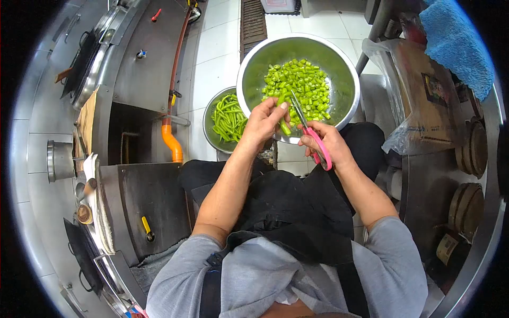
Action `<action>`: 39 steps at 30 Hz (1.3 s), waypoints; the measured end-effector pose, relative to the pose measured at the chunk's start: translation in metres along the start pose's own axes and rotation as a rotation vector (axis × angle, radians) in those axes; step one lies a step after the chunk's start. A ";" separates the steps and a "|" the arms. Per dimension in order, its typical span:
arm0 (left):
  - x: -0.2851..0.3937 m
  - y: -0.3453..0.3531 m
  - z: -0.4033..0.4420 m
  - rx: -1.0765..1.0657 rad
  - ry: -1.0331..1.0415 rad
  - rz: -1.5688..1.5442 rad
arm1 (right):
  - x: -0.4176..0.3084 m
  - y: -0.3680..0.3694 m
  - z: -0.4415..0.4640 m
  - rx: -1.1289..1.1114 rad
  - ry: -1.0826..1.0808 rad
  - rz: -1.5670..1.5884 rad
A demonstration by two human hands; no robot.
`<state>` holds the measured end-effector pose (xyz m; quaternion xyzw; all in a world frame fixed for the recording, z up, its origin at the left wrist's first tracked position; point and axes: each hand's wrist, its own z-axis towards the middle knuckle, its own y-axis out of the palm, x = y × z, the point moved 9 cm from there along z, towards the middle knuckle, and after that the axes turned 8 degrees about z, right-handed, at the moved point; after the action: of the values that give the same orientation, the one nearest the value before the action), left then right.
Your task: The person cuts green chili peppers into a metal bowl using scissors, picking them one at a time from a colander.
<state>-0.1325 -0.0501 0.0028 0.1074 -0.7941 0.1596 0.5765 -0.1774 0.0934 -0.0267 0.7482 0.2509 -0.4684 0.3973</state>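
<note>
the left hand [261, 124] is closing its grip on green pods [284, 127], the right hand [330, 144] on pink-handled scissors [318, 144]. the pods are lying beside the blades, seemingly to steady them, over the near edge of the large bowl [253, 66], probably so that bits are landing inside. cut pieces [299, 79] are covering much of its bottom. long pods [228, 119] are filling the smaller bowl [208, 123] just beside its left edge. the bagged carton [424, 98] at right is showing a dark label, unreadable here.
</note>
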 end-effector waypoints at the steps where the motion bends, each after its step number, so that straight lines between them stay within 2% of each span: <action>1: -0.001 -0.001 -0.001 -0.002 -0.001 -0.001 | -0.001 0.000 -0.001 0.002 0.001 0.000; 3: -0.011 0.012 -0.004 -0.177 -0.059 0.230 | -0.005 0.000 -0.002 0.012 -0.014 0.024; 6: -0.011 0.020 -0.005 -0.211 -0.020 0.314 | -0.004 -0.002 -0.001 0.015 -0.024 0.005; 9: -0.009 0.018 -0.004 -0.156 -0.044 0.215 | 0.000 -0.006 0.000 0.057 0.052 0.045; 19: -0.011 0.002 0.001 -0.039 -0.024 0.046 | 0.001 -0.007 0.000 0.086 0.057 0.002; 28: -0.008 -0.012 0.003 0.054 -0.026 0.037 | 0.003 -0.012 -0.001 0.152 0.104 -0.048; 39: -0.013 -0.026 0.007 0.111 -0.031 0.094 | 0.005 -0.013 0.003 0.105 0.024 0.076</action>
<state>-0.1256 -0.0772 -0.0081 0.1043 -0.7971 0.2287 0.5490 -0.1863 0.0979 -0.0368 0.7826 0.2022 -0.4562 0.3721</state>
